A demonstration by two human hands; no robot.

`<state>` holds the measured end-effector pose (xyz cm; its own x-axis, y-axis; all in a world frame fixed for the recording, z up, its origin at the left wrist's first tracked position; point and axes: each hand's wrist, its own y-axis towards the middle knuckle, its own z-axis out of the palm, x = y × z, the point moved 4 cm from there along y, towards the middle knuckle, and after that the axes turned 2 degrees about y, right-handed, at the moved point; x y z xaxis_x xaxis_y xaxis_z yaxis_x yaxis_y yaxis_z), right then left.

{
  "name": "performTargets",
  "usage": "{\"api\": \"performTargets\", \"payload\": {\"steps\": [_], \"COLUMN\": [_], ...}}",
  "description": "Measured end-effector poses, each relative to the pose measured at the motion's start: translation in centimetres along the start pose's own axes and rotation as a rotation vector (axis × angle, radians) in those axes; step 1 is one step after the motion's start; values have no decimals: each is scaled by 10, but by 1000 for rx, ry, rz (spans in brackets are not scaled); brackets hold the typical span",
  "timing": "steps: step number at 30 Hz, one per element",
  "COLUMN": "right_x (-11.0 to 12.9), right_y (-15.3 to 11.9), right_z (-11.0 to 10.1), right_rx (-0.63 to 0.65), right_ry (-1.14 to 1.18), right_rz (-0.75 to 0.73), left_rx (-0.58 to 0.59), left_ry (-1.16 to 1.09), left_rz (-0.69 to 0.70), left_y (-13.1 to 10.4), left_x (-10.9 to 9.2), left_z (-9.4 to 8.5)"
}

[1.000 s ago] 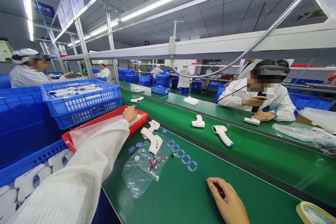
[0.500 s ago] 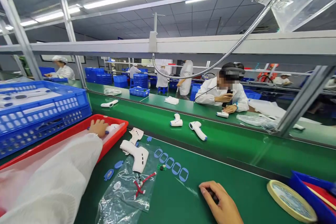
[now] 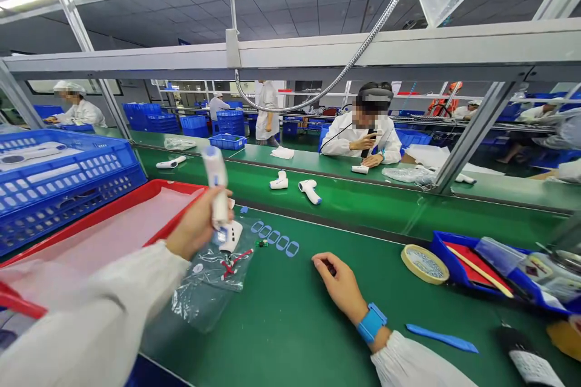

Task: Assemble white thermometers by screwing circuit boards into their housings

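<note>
My left hand (image 3: 194, 224) is closed around a white handheld infrared thermometer (image 3: 214, 169), raised over the bench and blurred by motion. Behind and below it lies a white gun-shaped shell half (image 3: 233, 237) on a clear plastic bag (image 3: 206, 299). Red wires (image 3: 232, 265) and a small green circuit board (image 3: 262, 243) are close by, along with a row of blue ring-shaped pieces (image 3: 275, 237). On the green bench rests my right hand (image 3: 340, 284), fingers curled around a dark patch; what it holds, if anything, is hidden.
A red tray (image 3: 157, 189) stands at left beside a blue crate (image 3: 77, 178). Two white thermometers (image 3: 310, 191) lie on the green belt (image 3: 363, 210). At right are a tape roll (image 3: 425, 264), a blue bin (image 3: 439, 243), a blue stick (image 3: 441, 337) and a dark bottle (image 3: 529, 354). A co-worker (image 3: 363, 127) sits opposite.
My left hand has come out of the red tray, lifting a white thermometer to the right. The view has swung right and down. My right hand stays curled on the bench.
</note>
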<state>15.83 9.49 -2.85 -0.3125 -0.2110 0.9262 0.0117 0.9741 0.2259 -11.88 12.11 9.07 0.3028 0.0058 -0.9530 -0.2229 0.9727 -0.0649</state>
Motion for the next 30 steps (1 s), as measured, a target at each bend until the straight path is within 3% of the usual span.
{"api": "performTargets", "payload": {"steps": [3,5,10,14,20,30], "right_x": [17,28,34,26,28,18], "right_y": [-17,-32,-62,-71,-72,-71], "right_z": [-7,-18,-43,-48,-44,-45], "right_rx": [6,-2,-55,-105,-114,-152], "right_ry": [91,126,112,-74,-293,-149], "right_rz": [23,35,15,-49,-132,37], "left_rx": [204,265,311,329,305,281], "left_ry": [-67,-118,-235,-291,-312,-281], "left_rz": [-216,-313,-454,-515,-498,-322], "left_y": [-41,-61,-79,-84,-86,-93], "left_x": [58,93,151,170,179,172], "left_z": [64,95,138,147,141,139]}}
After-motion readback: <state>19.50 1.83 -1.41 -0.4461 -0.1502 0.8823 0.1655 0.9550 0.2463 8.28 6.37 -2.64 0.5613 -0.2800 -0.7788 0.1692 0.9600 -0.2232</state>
